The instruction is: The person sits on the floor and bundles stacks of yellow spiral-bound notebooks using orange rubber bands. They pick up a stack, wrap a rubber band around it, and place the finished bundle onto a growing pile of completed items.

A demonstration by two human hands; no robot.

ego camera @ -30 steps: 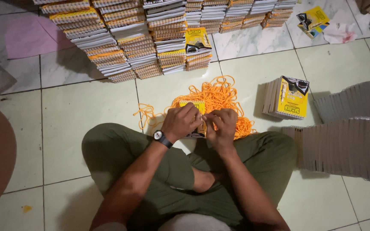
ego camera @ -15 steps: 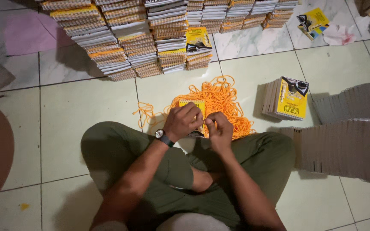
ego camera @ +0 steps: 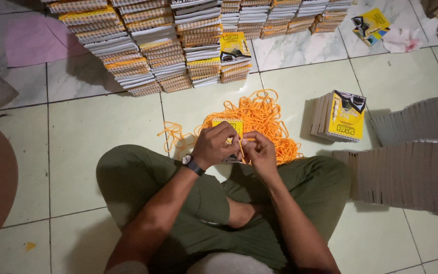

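In the head view, near the centre of the frame, the left hand (ego camera: 214,147) grips a small yellow booklet (ego camera: 229,126) above the lap. The right hand (ego camera: 258,151) pinches an orange cord at its edge. The cord pile (ego camera: 264,119) lies just behind, close for reaching.

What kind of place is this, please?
Probably a small home or workshop floor for binding booklets by hand: stacked booklets, a pile of orange cord, tiled floor.
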